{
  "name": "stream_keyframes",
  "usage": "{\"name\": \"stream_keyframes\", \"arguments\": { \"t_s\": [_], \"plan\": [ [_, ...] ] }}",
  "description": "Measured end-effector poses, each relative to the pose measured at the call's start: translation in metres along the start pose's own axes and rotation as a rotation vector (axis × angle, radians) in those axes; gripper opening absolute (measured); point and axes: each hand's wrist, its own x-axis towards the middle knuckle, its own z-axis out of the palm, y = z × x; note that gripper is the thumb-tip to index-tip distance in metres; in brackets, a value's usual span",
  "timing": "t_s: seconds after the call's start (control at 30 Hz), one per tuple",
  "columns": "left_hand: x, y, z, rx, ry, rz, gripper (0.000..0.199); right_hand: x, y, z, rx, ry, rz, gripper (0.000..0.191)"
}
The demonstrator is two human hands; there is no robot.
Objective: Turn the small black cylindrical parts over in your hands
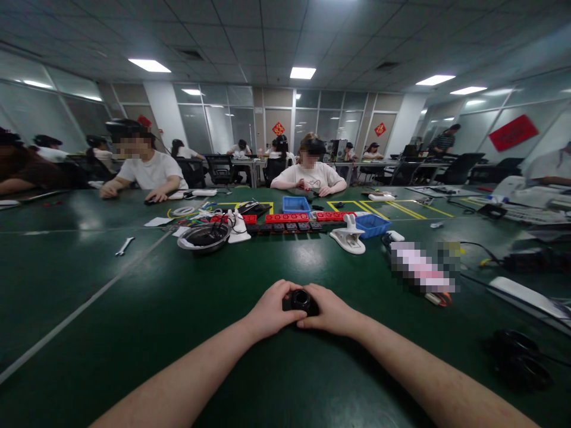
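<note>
Both hands meet in front of me at the middle of the green table [214, 368]. Between them is a small black round part [301, 298] with a ring-like opening facing up; its exact kind I cannot make out. My left hand [273, 309] curls around its left side, thumb at the near edge. From the right, my right hand [329, 310] closes on it the same way, its thumb close to the left thumb. The fingers hide much of the part's sides and base.
Beyond my hands lie a metal bowl [204, 248] with dark items, red power strips [286, 218], blue trays [372, 226] and a white clip stand [349, 238]. A wrench [124, 246] lies left. Black rounded objects [520, 356] sit at right. People sit opposite.
</note>
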Motion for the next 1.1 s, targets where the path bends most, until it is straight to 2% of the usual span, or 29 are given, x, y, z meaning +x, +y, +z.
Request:
{"name": "stream_keyframes", "arguments": {
  "t_s": [0.07,0.2,0.47,0.8,1.0,1.1],
  "plan": [
    [0.001,0.0,-0.005,-0.025,-0.076,0.021,0.035,0.0,0.005,-0.008,0.135,-0.088,-0.065,0.043],
    [0.001,0.0,-0.01,-0.032,-0.13,0.037,0.038,0.0,0.011,-0.017,0.336,-0.223,-0.12,0.028],
    [0.002,-0.001,-0.009,-0.031,-0.144,0.029,0.038,0.002,0.016,-0.016,0.393,-0.249,-0.109,0.02],
    [0.0,0.002,-0.006,-0.015,-0.085,0.006,0.037,0.002,0.016,-0.009,0.39,-0.208,0.01,0.023],
    [-0.002,0.009,0.005,0.056,0.053,-0.104,0.034,0.004,0.011,0.003,0.144,-0.06,0.125,0.036],
    [-0.001,0.009,0.012,0.129,0.164,-0.15,0.032,0.005,0.002,0.013,-0.061,0.052,0.239,0.032]
  ]
}}
